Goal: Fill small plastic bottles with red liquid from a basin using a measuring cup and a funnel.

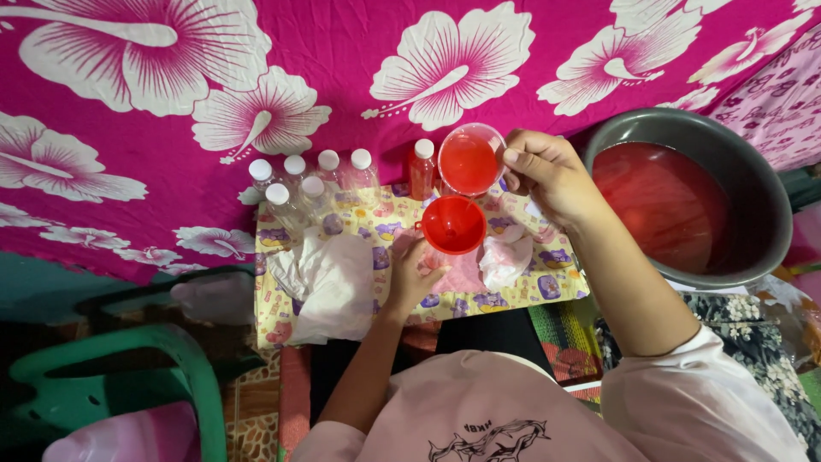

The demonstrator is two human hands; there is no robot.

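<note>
Two hands work over a red funnel (453, 224). Right hand (547, 171) fingers pinch a tilted cup (470, 160) of red liquid; left hand (412, 275) fingers curl around something under the funnel, hidden.

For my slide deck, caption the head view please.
Right hand tips a cup of red liquid over a red funnel.

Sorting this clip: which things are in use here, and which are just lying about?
In use: right hand tilting cup, left hand under red funnel, basin of red liquid, capped bottles.

Lying about: green chair, white cloth.
</note>
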